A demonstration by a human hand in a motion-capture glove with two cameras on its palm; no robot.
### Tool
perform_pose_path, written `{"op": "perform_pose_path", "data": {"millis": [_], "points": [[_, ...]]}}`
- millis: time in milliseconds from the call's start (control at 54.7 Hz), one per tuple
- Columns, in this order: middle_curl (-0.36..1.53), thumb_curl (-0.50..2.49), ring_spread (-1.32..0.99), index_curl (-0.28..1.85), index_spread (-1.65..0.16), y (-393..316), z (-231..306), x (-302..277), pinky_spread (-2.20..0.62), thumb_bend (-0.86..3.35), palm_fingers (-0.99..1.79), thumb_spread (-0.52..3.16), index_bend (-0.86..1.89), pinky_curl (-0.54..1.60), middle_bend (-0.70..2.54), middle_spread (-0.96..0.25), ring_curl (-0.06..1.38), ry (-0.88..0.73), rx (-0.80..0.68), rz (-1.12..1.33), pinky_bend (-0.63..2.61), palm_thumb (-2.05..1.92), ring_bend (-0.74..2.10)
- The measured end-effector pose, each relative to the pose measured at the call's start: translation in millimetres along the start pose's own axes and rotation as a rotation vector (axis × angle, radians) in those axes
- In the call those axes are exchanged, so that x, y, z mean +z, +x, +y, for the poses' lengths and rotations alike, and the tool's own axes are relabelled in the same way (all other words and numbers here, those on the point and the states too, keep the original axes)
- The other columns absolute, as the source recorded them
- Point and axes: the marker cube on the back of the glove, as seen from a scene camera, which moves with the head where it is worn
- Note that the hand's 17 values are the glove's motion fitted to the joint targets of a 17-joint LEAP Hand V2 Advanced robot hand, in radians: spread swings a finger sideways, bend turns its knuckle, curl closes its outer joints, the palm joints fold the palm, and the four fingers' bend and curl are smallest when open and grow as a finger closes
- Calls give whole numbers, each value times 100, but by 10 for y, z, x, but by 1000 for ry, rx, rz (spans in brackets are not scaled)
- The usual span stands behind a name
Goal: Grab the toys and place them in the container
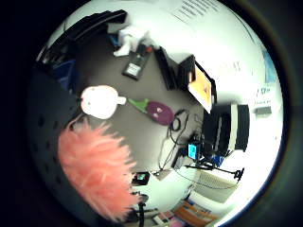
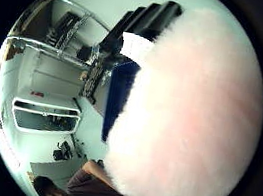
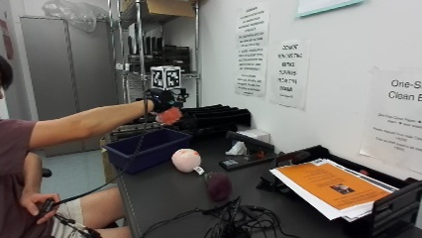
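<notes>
In the outside view my gloved right hand [image 3: 160, 100] is raised above the table's far end and grips a fluffy pink-orange toy [image 3: 169, 116], which hangs over the back corner of the blue container [image 3: 145, 148]. The same fluffy toy [image 2: 194, 113] fills the thumb side palm view, with the blue container [image 2: 119, 96] behind it. It also shows as a fluffy toy [image 1: 94, 170] in the little finger side view. A round pink plush [image 3: 186, 159] and a purple eggplant toy [image 3: 218, 185] lie on the dark table. From the palm they appear as the round plush [image 1: 99, 101] and the eggplant toy [image 1: 158, 111].
A tangle of black cables [image 3: 227, 218] lies at the table's front. A tray with orange papers [image 3: 330, 186] stands at the right. A black remote [image 3: 247, 159] and a white tissue [image 3: 237, 148] lie near the wall. Stacked black trays [image 3: 211, 116] and a metal shelf [image 3: 138, 49] stand behind.
</notes>
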Motion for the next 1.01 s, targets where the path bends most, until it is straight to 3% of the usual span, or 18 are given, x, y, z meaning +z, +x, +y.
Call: {"op": "perform_pose_path", "data": {"millis": [165, 256, 457, 549, 603, 658, 676, 713, 823, 896, 1006], "points": [[95, 95, -44, 98, -28, -989, -540, 187, -36, 14, 94, 51, 100, 52, 112, -28, 74, -25, -148, -1, 83, 66, 129], [97, 99, -44, 100, -27, -1454, -677, 255, -36, 14, 91, 48, 100, 54, 112, -28, 75, 60, -375, -190, 84, 66, 131], [99, 107, -43, 105, -27, -1675, -912, 580, -36, 15, 86, 44, 101, 55, 111, -27, 77, -43, -251, 39, 86, 66, 133], [99, 108, -43, 106, -27, -1649, -906, 819, -36, 11, 78, 44, 95, 57, 107, -28, 77, -258, -236, 148, 91, 62, 132], [96, 105, -41, 105, -27, -1609, -878, 995, -35, 8, 44, 53, 75, 60, 93, -29, 78, -469, -225, 236, 99, 59, 133], [88, 97, -38, 96, -23, -1637, -890, 1126, -26, -2, -41, 76, 37, 66, 64, -25, 77, -562, -233, 228, 113, 39, 116], [86, 95, -37, 93, -23, -1629, -890, 1150, -24, -3, -38, 81, 31, 64, 60, -24, 76, -571, -237, 227, 113, 37, 113], [77, 90, -29, 81, -21, -1594, -896, 1176, -18, -5, -65, 89, 13, 61, 39, -16, 67, -564, -255, 223, 119, 30, 87], [63, 78, -17, 58, -17, -1456, -974, 1130, -6, -3, -54, 107, 0, 55, 14, -4, 53, -470, -343, 139, 112, 22, 52], [57, 72, -12, 49, -15, -1119, -910, 946, -2, -3, -47, 115, 0, 52, 10, 1, 48, -523, -207, 225, 106, 18, 42], [49, 64, -7, 40, -14, -750, -858, 631, 2, -2, -41, 124, 2, 47, 9, 4, 44, -516, -157, 268, 99, 15, 34]]}}
